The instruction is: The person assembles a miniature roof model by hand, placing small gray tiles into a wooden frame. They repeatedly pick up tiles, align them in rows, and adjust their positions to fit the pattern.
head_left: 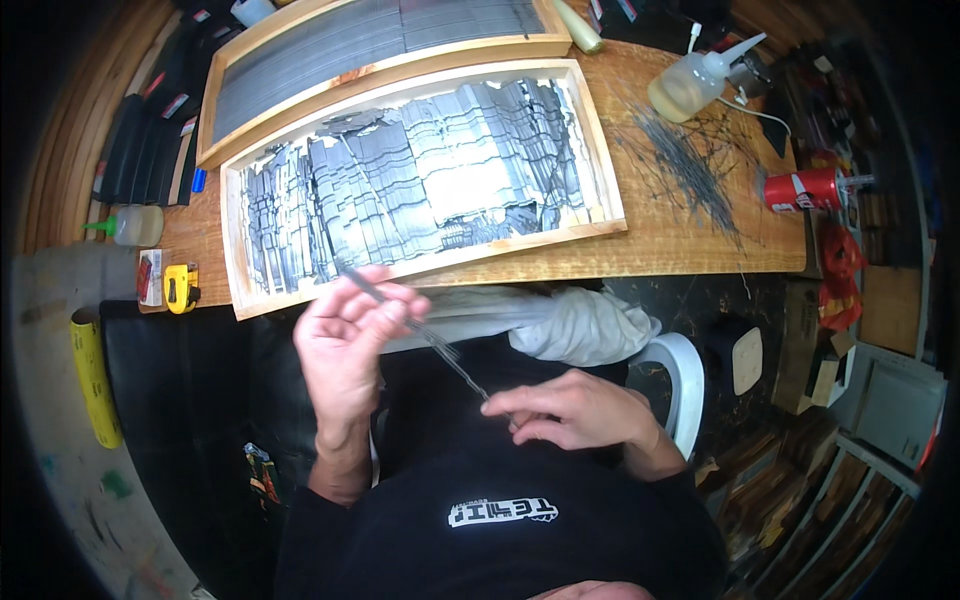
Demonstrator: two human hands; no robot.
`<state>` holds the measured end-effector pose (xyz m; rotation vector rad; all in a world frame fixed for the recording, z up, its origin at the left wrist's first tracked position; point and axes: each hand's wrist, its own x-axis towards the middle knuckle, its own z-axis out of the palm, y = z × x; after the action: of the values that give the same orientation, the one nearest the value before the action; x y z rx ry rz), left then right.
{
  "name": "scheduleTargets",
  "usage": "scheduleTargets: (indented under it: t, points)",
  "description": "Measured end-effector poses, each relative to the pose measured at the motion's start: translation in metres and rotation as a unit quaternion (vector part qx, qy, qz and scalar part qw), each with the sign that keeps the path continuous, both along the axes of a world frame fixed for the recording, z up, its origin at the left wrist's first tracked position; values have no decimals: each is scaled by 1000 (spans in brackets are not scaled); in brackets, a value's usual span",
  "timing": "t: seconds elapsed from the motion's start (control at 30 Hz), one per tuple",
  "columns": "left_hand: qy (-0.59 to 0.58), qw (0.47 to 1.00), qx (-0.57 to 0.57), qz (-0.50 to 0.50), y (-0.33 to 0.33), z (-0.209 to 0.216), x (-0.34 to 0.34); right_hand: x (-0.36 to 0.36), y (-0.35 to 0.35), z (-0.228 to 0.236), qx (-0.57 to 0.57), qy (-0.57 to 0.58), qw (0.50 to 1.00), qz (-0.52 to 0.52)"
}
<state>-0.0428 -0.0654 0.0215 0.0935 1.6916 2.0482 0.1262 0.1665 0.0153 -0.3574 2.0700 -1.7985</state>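
Observation:
A thin bundle of dark grey strips [437,345] slants between my two hands, above my lap. Its upper part is pinched between the thumb and fingers of my left hand [345,325], close to the table's front edge. Lower down, my right hand [578,410] closes its thumb and index finger on the splayed, thinner ends. Just beyond my hands lies a shallow wooden tray [425,262] filled with rows of grey, shiny thin strips, some broken or uneven. A loose heap of similar dark strips [690,170] is spread on the table to the right.
Behind the tray stands a second wooden frame [385,72] with a grey lined surface. A squeeze bottle [685,88], red can [802,189], yellow tape measure [182,289] and green-tipped bottle [138,226] are on the wooden table [700,255]. White cloth [585,328] hangs below its edge.

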Motion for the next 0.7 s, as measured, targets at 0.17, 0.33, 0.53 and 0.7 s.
scheduleTargets:
  t: [0.17,0.33,0.53,0.7]
  points:
    - [-35,996,85,0,-13,-6,1,-2,3,19,19,123,987,-101]
    - [-199,965,141,-100,14,-19,31,-19,2,17,144,106,982,-60]
    - [-180,962,181,-97,12,-28,41,-26,3,18,150,112,982,-9]
    - [-205,954,208,-62,9,-23,33,-28,-2,11,76,167,982,-49]
